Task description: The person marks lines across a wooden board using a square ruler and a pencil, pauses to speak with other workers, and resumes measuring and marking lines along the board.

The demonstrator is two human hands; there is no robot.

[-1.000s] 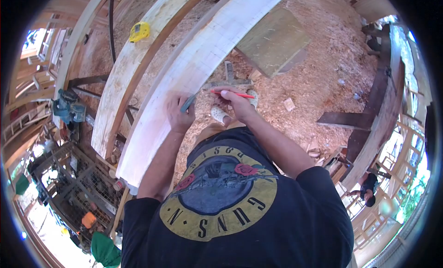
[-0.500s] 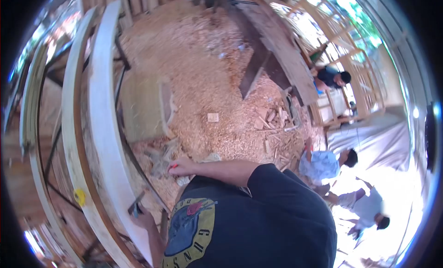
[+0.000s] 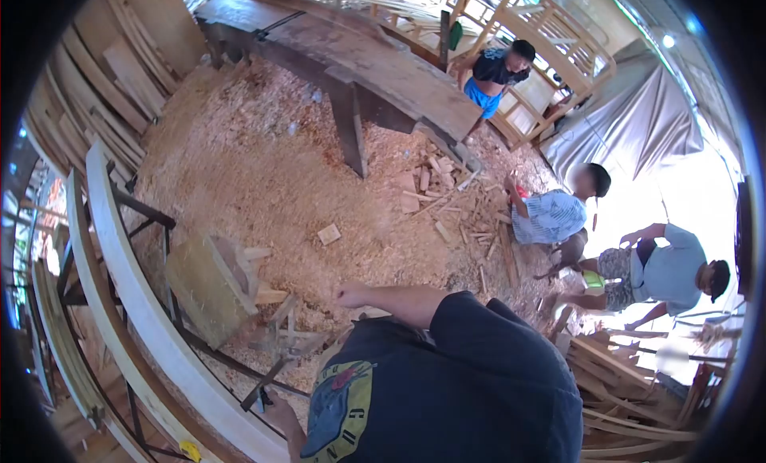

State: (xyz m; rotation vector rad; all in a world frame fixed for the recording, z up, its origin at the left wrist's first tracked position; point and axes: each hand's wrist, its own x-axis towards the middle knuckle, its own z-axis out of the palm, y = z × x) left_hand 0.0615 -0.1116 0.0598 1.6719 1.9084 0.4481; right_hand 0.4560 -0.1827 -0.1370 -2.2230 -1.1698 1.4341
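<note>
My left hand (image 3: 281, 415) is at the lower left, fingers closed around a dark tool that looks like a try square (image 3: 262, 393). The square lies over the inner edge of a long pale wooden beam (image 3: 152, 311). My right hand (image 3: 351, 295) is closed in front of my dark T-shirt, above the shavings-covered floor. What it holds, if anything, is hidden now. A yellow tape measure (image 3: 190, 450) rests on the neighbouring beam (image 3: 112, 327), near the bottom edge of the view.
Metal stands (image 3: 191, 335) carry the beams. Beside them sits a wooden block (image 3: 211, 291). A big slab table (image 3: 343, 48) stands behind scrap wood (image 3: 439, 176). Three people are at the right: one by a bed frame, a crouching one (image 3: 550, 216) and one in grey (image 3: 670, 271).
The view has turned, bringing the slab table and people further in. My left hand still has the square at the beam. The red thing seen in my right hand earlier no longer shows.
</note>
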